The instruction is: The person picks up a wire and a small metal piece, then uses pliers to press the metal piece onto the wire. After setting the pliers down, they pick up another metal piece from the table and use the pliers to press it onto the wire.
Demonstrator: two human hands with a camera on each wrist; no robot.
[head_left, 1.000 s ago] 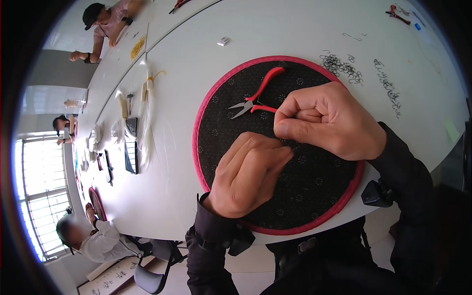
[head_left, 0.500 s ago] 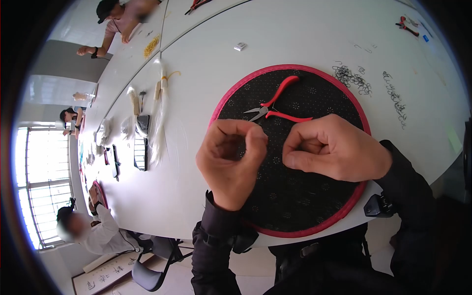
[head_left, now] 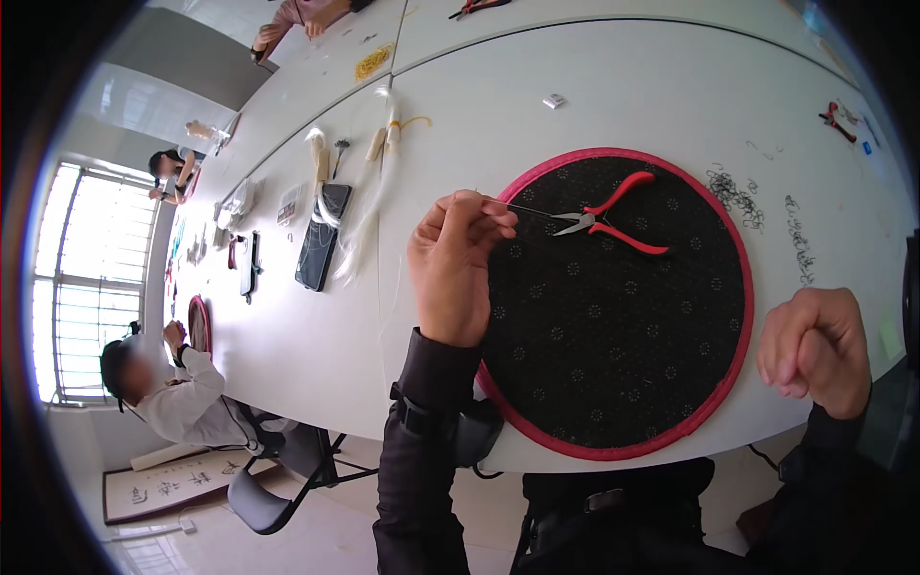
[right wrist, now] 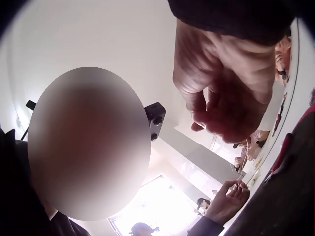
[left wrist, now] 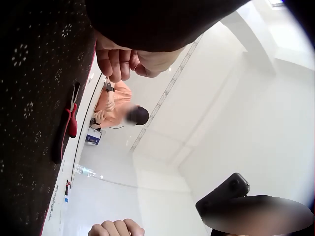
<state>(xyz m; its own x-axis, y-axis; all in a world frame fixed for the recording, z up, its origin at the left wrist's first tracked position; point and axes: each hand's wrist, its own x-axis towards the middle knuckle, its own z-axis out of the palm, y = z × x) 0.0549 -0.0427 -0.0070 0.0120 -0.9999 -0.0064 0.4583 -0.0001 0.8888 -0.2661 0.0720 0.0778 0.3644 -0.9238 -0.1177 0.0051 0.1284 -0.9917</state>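
Observation:
Thumb and fingers of my left hand pinch a thin pale strand above the left edge of the round black mat. The strand runs right, in front of red-handled pliers lying on the mat; its far end cannot be made out. My right hand is raised beyond the mat's right edge, fingers curled; nothing shows in it. In the left wrist view the left hand has bent fingers. The right wrist view shows the right hand with thumb and fingers curled together.
Small dark hooks lie in a loose pile beyond the mat, with a second row to its right. Pale fibre bundles and a phone are on the left. A small white item lies behind. Other people sit around the table.
The hands, close together over the mat before, have spread far apart, the right one moving out past the mat's right edge. The head view has shifted, and the pliers are fully uncovered.

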